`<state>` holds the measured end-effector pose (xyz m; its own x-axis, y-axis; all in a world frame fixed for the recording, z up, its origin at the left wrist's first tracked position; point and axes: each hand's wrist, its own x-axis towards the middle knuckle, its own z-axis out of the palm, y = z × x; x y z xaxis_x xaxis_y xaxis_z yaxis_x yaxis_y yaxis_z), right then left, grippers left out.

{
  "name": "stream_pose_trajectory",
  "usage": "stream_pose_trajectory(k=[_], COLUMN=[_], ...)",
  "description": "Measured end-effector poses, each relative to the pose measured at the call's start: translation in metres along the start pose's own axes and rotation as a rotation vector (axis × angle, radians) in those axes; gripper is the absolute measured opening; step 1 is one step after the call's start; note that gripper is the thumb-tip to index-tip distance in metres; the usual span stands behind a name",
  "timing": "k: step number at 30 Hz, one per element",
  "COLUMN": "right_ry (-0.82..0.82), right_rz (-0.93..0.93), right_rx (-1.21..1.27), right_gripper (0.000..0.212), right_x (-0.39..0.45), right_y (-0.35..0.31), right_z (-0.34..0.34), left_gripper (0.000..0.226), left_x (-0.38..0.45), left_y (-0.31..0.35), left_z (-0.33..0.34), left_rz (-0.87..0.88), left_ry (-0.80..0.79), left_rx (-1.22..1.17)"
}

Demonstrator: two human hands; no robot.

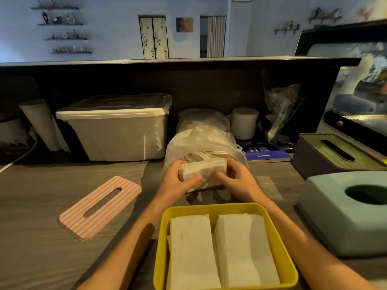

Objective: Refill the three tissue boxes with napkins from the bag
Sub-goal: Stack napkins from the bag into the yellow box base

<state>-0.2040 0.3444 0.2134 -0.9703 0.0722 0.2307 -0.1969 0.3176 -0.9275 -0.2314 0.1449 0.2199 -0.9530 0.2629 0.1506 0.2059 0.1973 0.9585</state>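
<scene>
Head cam: both hands are on one napkin stack (202, 169) at the mouth of the plastic bag (201, 139), mid-counter. Left hand (178, 178) curls around its left end, right hand (236, 177) grips the right. Yellow box (161, 248) at the near edge is open with two napkin piles inside, its pink lid (100, 207) lying to the left. Two more tissue boxes, one purple (310, 158) and one pale green (326, 216), sit along the right edge.
</scene>
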Motion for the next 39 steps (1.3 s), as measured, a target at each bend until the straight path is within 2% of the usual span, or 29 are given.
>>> stream_pose_trajectory(k=[4,9,13,16,19,21,23,24,26,30,39], right_ry=[0.035,-0.059,-0.129,-0.156,-0.165,-0.153,-0.162,-0.178,-0.218,-0.212,-0.217], right_rz=[-0.012,-0.136,-0.155,-0.143,-0.160,-0.156,-0.142,-0.132,-0.113,-0.079,-0.107], right_rx=[0.063,0.100,0.078,0.022,-0.115,-0.177,-0.190,-0.206,-0.265,-0.327,-0.203], right_gripper=[0.041,0.059,0.062,0.067,0.063,0.054,0.050,0.050,0.052,0.048,0.029], right_x=[-0.004,-0.006,-0.005,-0.004,0.000,0.001,0.001,0.001,0.001,-0.006,-0.037], right_y=[0.004,0.003,0.004,0.007,0.010,0.011,0.009,0.007,0.001,-0.012,-0.076], right_z=[0.015,0.027,0.026,0.020,0.013,0.007,-0.001,-0.005,-0.012,-0.021,-0.036], left_gripper=[0.030,0.048,0.012,0.015,0.008,0.020,0.042,0.046,0.042,0.033,0.038], left_x=[-0.003,0.005,0.007,0.008,0.009,0.005,0.001,0.000,0.000,-0.002,-0.044], left_y=[0.000,-0.002,0.002,0.001,0.003,0.004,0.000,-0.002,-0.005,0.003,0.070], left_z=[0.017,0.026,0.025,0.018,0.008,0.000,-0.006,-0.008,-0.011,-0.015,-0.037], left_rz=[-0.044,-0.076,-0.023,0.021,0.073,0.067,0.058,0.064,0.102,0.158,0.212], left_ry=[0.089,0.199,0.226,0.247,0.177,0.076,-0.009,-0.034,-0.038,-0.028,-0.103], left_rx=[-0.109,-0.129,-0.137,-0.130,-0.009,0.057,0.136,0.218,0.341,0.362,0.317])
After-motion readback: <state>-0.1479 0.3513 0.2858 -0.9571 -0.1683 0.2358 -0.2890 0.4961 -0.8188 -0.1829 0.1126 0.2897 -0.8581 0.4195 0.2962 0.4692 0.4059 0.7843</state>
